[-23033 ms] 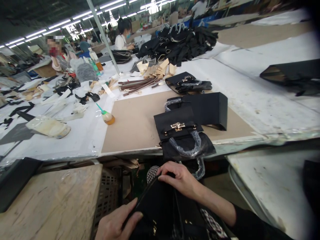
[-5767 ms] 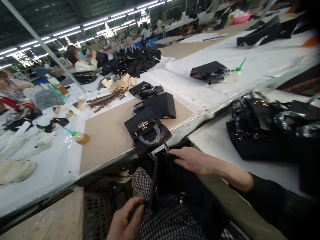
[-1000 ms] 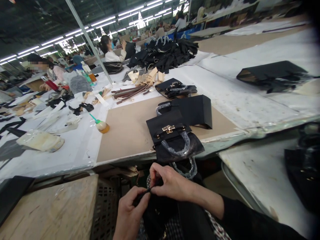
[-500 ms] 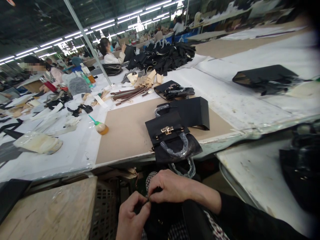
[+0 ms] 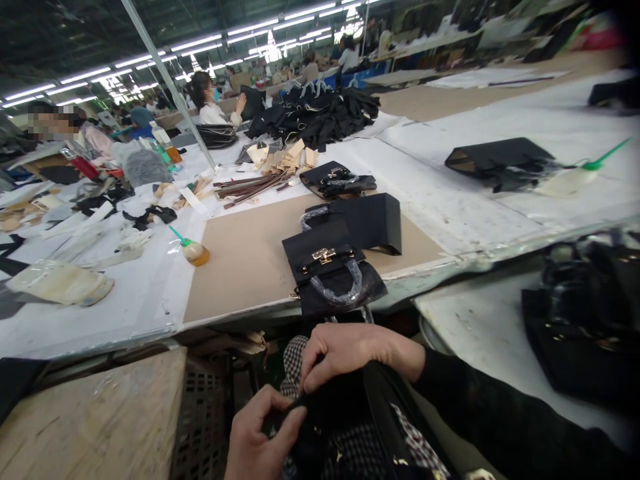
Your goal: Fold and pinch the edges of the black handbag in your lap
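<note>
In my lap lies a black handbag [image 5: 334,399], dark and partly covered by my hands and sleeve, with small gold fittings showing low down. My left hand [image 5: 263,427] pinches its upper edge between thumb and forefinger. Just right of that, my right hand [image 5: 345,353] is bent over the same edge, thumb and fingers closed on it. Part of the grip is hidden. On the table edge ahead rests another black handbag [image 5: 325,270], with a gold clasp and a plastic-wrapped handle.
More black bags [image 5: 377,223] lie behind it on a brown board [image 5: 240,267]. A glue bottle [image 5: 195,252] stands left, near brown strips [image 5: 255,187]. A wooden board [image 5: 95,413] is at lower left; a side table [image 5: 470,333] holds dark bags. Co-workers sit beyond.
My fingertips have moved apart from meeting closely at the edge; my right hand is slightly higher. The view has shifted a little right, showing a green-tipped bottle on the right.
</note>
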`<state>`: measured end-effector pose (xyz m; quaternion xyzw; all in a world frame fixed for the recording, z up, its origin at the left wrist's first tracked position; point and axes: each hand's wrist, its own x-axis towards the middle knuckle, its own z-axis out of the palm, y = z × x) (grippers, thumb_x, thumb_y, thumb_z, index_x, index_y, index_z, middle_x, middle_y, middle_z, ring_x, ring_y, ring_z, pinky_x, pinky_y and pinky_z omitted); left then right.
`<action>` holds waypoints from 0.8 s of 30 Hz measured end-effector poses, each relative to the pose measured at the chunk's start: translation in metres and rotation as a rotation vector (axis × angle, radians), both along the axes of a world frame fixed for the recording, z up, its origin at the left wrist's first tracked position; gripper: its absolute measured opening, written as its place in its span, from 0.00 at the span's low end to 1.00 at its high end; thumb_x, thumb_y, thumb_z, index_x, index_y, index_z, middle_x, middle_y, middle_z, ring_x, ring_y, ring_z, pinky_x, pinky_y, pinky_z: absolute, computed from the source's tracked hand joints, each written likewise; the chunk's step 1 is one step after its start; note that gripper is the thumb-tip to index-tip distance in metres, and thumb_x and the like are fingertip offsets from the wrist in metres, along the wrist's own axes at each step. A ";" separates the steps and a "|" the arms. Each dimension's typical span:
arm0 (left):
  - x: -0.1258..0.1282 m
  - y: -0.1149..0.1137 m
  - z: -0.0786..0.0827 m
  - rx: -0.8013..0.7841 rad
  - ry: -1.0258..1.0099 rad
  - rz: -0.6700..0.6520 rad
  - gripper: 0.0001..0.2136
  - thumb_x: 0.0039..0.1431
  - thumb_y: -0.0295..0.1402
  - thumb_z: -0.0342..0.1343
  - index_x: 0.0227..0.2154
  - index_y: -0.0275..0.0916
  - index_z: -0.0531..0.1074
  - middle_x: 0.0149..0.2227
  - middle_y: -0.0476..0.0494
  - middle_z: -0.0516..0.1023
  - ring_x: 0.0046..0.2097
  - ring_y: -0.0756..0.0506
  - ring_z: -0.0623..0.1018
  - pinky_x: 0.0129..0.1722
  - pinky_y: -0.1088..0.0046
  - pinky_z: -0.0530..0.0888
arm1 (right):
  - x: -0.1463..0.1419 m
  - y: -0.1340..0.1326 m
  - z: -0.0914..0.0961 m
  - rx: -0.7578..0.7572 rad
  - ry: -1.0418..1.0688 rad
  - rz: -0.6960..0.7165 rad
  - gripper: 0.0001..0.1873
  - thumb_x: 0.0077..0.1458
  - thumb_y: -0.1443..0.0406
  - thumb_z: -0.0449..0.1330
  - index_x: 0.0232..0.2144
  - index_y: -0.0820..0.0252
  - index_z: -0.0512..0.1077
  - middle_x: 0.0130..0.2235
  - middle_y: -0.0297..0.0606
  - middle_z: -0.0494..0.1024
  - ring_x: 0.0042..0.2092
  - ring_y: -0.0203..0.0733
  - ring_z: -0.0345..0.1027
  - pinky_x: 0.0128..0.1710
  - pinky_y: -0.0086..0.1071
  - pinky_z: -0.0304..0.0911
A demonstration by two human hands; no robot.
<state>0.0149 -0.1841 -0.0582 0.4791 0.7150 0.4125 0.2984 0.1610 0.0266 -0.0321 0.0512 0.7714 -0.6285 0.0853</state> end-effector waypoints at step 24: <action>0.003 -0.012 -0.003 -0.015 0.010 0.023 0.16 0.59 0.44 0.63 0.23 0.38 0.73 0.24 0.51 0.71 0.27 0.50 0.69 0.28 0.79 0.64 | 0.006 0.008 0.005 -0.094 0.063 0.008 0.30 0.45 0.80 0.51 0.47 0.63 0.80 0.45 0.37 0.84 0.50 0.42 0.77 0.52 0.31 0.68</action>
